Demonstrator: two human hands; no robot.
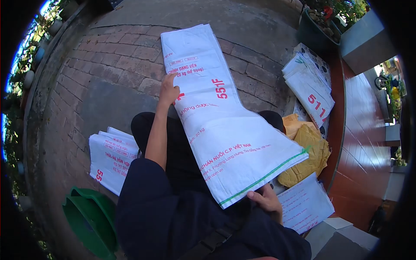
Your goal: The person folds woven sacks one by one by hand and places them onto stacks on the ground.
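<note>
Head view: bag [219,117] across lap [184,171], likely for support; left hand [169,89] half-curled at edge, grip unclear; right hand [268,200] pinches hem [263,177].

The fingers of the right hand [266,201] are mostly hidden beneath the hem of the white sack [236,119], and part of its large red print [179,99] is covered by the left hand [169,91]. The folded stack [110,158] is partly blocked by the dark sleeve [141,186]. Fine lettering on the lower-right bag [307,203] is too small to be read.
</note>
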